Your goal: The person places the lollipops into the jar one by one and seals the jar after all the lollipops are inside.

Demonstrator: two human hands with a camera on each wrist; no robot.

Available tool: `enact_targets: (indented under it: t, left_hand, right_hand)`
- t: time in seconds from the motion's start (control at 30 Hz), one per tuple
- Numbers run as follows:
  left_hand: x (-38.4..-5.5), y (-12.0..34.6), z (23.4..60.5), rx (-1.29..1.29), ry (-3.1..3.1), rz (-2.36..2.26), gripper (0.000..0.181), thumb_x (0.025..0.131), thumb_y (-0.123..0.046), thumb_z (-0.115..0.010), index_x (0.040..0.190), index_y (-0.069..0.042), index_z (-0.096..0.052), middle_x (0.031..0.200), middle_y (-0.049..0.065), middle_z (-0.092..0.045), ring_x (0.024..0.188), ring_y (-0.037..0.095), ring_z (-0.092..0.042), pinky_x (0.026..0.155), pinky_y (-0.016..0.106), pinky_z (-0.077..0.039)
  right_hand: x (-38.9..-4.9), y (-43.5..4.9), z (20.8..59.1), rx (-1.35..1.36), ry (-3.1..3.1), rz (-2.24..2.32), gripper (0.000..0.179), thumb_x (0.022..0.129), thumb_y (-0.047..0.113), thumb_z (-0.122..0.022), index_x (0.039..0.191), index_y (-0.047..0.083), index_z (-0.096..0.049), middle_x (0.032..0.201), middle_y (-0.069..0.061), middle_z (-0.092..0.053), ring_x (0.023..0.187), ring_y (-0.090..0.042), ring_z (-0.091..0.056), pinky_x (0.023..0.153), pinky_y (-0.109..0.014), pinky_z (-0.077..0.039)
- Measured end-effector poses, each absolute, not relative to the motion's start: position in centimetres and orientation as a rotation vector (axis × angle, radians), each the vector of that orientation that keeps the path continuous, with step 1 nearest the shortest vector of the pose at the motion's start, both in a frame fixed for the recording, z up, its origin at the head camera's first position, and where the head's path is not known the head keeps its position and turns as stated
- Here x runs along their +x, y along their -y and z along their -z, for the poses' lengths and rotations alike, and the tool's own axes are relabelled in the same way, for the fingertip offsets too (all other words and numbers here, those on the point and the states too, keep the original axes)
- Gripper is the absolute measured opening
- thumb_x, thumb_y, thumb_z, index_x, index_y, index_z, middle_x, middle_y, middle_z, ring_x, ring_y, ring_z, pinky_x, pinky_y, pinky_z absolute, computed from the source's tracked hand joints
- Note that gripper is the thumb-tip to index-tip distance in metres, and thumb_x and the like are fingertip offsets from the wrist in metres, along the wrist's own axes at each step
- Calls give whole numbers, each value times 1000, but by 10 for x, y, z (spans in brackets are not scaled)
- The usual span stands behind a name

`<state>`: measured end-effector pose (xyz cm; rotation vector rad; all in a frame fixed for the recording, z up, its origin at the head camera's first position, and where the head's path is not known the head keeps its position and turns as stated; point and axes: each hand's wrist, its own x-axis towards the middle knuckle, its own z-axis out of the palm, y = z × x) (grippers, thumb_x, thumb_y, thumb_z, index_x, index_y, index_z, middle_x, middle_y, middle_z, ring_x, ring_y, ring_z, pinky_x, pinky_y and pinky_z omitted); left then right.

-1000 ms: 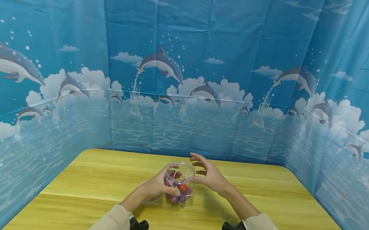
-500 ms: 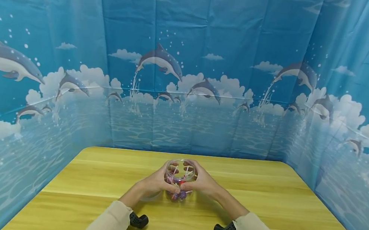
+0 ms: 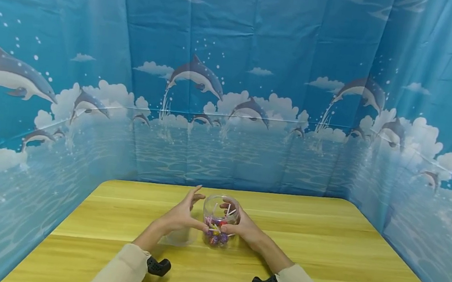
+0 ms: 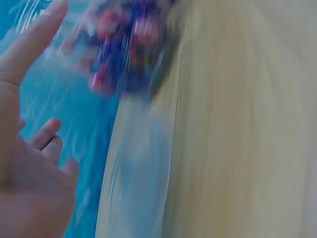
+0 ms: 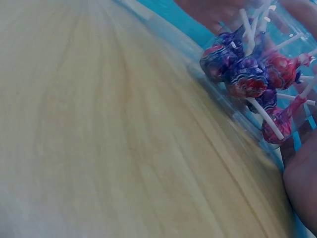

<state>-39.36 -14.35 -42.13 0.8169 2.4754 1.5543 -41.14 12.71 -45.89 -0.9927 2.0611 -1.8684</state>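
A clear round jar (image 3: 208, 213) without a lid on it stands upright on the table, partly filled with wrapped lollipops (image 5: 247, 77) in purple and red, white sticks poking up. My right hand (image 3: 249, 230) holds the jar from its right side, fingers behind and thumb across the front. To the left, my left hand (image 3: 180, 215) is spread with fingers apart. Its thumb tip is close to the jar wall; whether it touches, I cannot tell. Below the left hand lies a clear round lid (image 3: 180, 237). The left wrist view is blurred around the jar.
The yellow wood-grain table (image 3: 306, 241) ends at a back edge just beyond the jar. A blue dolphin-print curtain (image 3: 224, 154) hangs behind it and along both sides.
My right hand has come in from the right and taken hold of the jar. My left hand has let go and moved left, uncovering more of the lid.
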Motion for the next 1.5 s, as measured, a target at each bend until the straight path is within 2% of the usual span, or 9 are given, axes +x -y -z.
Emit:
enact_targets:
  t: [0.13, 0.3, 0.43, 0.63, 0.83, 1.1, 1.27, 1.33, 1.5]
  left_hand:
    - [-389, 181, 427, 797, -2657, -1333, 125, 76, -31, -95, 167, -14, -11, 163, 22, -25, 151, 48, -19, 112, 71, -26]
    - [-386, 213, 439, 771, -2655, -1195, 133, 74, -38, -96, 166, -5, -6, 160, 30, -27, 147, 49, -27, 113, 65, -29]
    - [-387, 215, 444, 763, -2673, -1112, 133, 72, -40, -96, 166, -5, -9, 157, 26, -36, 143, 43, -38, 112, 62, -33]
    - [-390, 205, 436, 752, -2707, -1057, 122, 74, -33, -96, 164, -2, -19, 152, 22, -45, 139, 40, -45, 110, 60, -37]
    - [-393, 201, 417, 725, -2608, -1223, 118, 81, -22, -91, 166, -10, -10, 153, 29, -38, 144, 45, -36, 113, 65, -31]
    - [-394, 199, 401, 710, -2498, -1521, 113, 85, -19, -87, 167, -22, -9, 153, 24, -33, 148, 46, -30, 109, 64, -38]
    - [-393, 196, 396, 707, -2461, -1648, 110, 85, -19, -87, 166, -29, -13, 154, 19, -35, 149, 41, -31, 116, 63, -28]
    - [-392, 195, 394, 709, -2423, -1713, 109, 85, -17, -87, 165, -28, -14, 153, 19, -35, 149, 40, -32, 118, 63, -24]
    - [-389, 196, 386, 710, -2345, -1814, 108, 86, -12, -85, 165, -28, -13, 155, 20, -32, 149, 37, -32, 118, 60, -26]
  right_hand:
    - [-410, -125, 463, -945, -2065, 1900, 86, 92, 26, -78, 163, 22, -28, 156, -20, -34, 137, -43, -37, 105, -46, -43]
    - [-410, -124, 463, -918, -2058, 1921, 87, 92, 23, -77, 163, 19, -27, 156, -22, -33, 137, -43, -38, 107, -48, -41]
    - [-410, -123, 461, -896, -2057, 1923, 86, 92, 22, -77, 163, 20, -28, 156, -20, -34, 139, -42, -36, 109, -49, -38]
    - [-410, -123, 458, -834, -2056, 1942, 82, 92, 19, -77, 161, 23, -32, 157, -20, -35, 134, -33, -42, 102, -46, -47]
    - [-410, -119, 459, -801, -2030, 1963, 82, 92, 19, -77, 161, 23, -33, 157, -20, -34, 135, -34, -44, 101, -45, -48]
    - [-407, -120, 460, -780, -2035, 1967, 81, 92, 18, -77, 160, 22, -34, 157, -19, -34, 131, -30, -45, 99, -46, -49]
    - [-407, -121, 459, -779, -2022, 1984, 82, 92, 18, -77, 160, 22, -34, 158, -24, -30, 131, -31, -46, 99, -45, -49]
    - [-408, -121, 460, -778, -2023, 1979, 82, 91, 19, -78, 160, 22, -34, 158, -24, -30, 131, -31, -46, 100, -45, -48]
    - [-408, -119, 460, -787, -2019, 1964, 82, 92, 20, -77, 161, 23, -33, 158, -24, -30, 132, -31, -46, 101, -46, -47]
